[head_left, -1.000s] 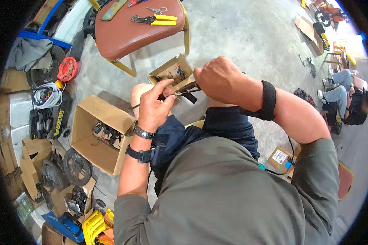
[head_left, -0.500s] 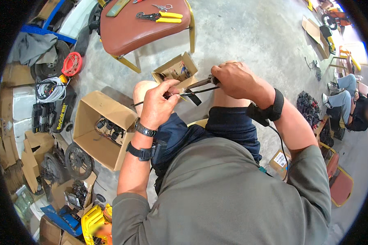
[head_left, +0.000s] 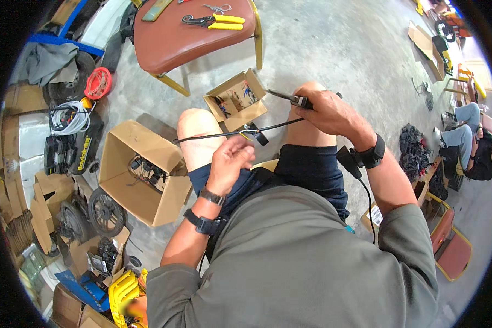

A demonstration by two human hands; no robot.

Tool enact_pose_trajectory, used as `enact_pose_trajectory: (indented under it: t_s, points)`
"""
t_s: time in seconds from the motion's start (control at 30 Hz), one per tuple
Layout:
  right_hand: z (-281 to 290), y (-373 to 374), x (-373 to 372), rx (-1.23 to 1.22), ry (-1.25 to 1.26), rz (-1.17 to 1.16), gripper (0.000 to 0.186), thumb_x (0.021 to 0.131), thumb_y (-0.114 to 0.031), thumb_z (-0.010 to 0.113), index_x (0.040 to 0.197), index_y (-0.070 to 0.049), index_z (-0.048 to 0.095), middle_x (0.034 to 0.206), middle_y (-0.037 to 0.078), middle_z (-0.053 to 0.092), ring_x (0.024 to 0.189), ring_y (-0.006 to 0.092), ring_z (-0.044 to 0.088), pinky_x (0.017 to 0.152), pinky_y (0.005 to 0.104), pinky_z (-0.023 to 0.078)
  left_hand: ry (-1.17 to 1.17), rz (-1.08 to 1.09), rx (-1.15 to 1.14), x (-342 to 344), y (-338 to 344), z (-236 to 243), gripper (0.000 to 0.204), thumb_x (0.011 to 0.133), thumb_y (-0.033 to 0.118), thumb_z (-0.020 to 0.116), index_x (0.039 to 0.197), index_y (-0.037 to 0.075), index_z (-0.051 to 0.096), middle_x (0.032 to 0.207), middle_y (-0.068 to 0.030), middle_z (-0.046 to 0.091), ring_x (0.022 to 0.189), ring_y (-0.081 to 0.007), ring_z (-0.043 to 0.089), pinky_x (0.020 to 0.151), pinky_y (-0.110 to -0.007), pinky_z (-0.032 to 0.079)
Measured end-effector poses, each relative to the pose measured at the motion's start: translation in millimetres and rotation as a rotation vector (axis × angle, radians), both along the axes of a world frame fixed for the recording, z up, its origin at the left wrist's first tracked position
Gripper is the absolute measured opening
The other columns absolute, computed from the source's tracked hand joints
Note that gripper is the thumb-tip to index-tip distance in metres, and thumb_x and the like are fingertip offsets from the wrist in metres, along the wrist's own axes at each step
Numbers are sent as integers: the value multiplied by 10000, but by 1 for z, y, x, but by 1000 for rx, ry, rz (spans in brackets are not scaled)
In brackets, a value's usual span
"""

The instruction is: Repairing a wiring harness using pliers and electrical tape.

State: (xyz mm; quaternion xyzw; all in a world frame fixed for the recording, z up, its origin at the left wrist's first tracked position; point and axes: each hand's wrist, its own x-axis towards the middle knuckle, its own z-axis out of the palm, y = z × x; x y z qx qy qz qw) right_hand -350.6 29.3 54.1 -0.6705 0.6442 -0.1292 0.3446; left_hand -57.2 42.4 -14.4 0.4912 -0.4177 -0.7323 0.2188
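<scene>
A thin black cable (head_left: pixel 208 136) stretches across my knees and runs under my right hand. Near its middle are a short yellow wire end and a small black flat piece (head_left: pixel 262 138). My right hand (head_left: pixel 333 112) is closed around pliers with a pointed metal nose (head_left: pixel 279 95), which points left above the cable. Whether it also grips the cable is hidden. My left hand (head_left: pixel 230 165) is just below the cable, slightly blurred, its fingers loosely bent and apart, with nothing visible in them.
Ahead is a small cardboard box (head_left: pixel 251 113) with wire bits. A brown-seated chair (head_left: pixel 197 44) carries yellow-handled wire strippers (head_left: pixel 213 22) and scissors (head_left: pixel 218 9). To my left stands a larger carton (head_left: pixel 120 175) with cables. At far right a person (head_left: pixel 467 136) sits near a black cable pile (head_left: pixel 415 153).
My left hand has let go of the cable and dropped lower. My right hand has drawn the pliers away from the cable's middle, up and to the right.
</scene>
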Motion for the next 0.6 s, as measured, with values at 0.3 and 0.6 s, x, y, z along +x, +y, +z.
enact_pose_trajectory:
  t_s: [0.3, 0.6]
  points:
    - [-71, 2, -2, -622, -8, 121, 231, 630, -176, 721, 790, -57, 605, 810, 161, 565, 780, 391, 554, 687, 426, 444, 313, 337, 21, -12, -16, -22, 175, 847, -39, 659, 1021, -52, 651, 904, -98, 681, 796, -163, 652, 705, -284, 543]
    - [-20, 40, 1, -62, -57, 167, 303, 853, -213, 721, 1086, -37, 642, 878, 162, 674, 851, 357, 662, 753, 413, 530, 266, 154, -2, -8, -18, -31, 166, 789, -79, 665, 955, -65, 666, 764, -103, 677, 650, -172, 633, 610, -280, 514]
